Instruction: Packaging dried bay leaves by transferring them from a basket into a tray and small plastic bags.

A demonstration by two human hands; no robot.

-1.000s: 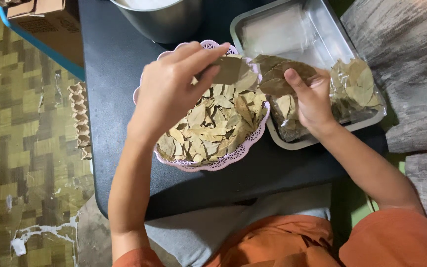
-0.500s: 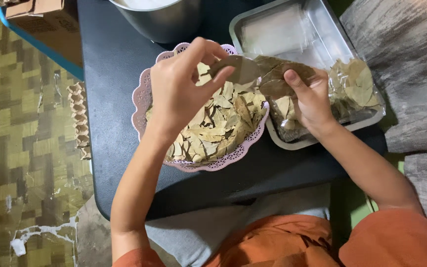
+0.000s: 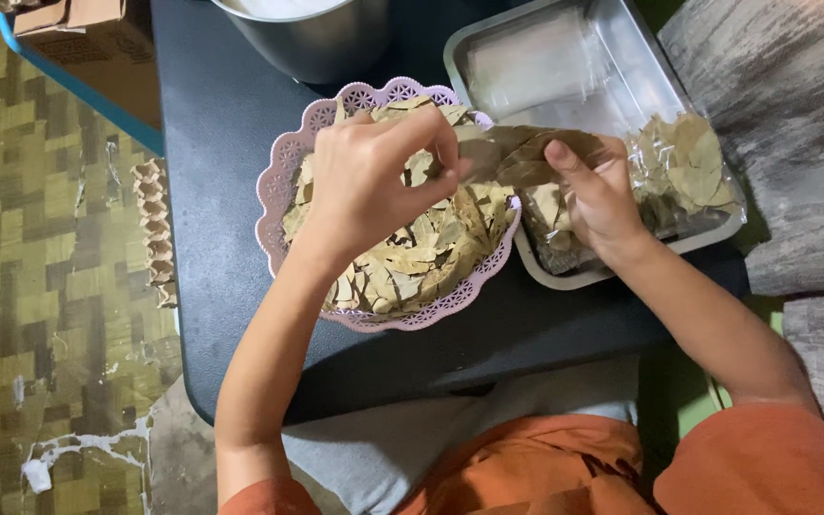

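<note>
A pink lacy plastic basket (image 3: 290,157) full of dried bay leaves (image 3: 412,262) sits on a dark table. My left hand (image 3: 369,181) hovers over it, fingertips pinched on a dried leaf at the basket's right rim. My right hand (image 3: 603,195) rests in a steel tray (image 3: 622,67) and grips the near end of a clear plastic bag of leaves (image 3: 689,172). Brown leaves bunch up at that end between the two hands. The hands almost touch.
A steel pot (image 3: 312,43) stands behind the basket. A folded clear plastic sheet (image 3: 536,62) lies in the far part of the tray. A cardboard box (image 3: 88,43) and an egg carton strip (image 3: 153,229) lie on the patterned floor at left. Grey planks lie at right.
My left hand's fingers have curled from reaching out into a tight pinch near the bag's mouth. My right hand has kept its grip and place.
</note>
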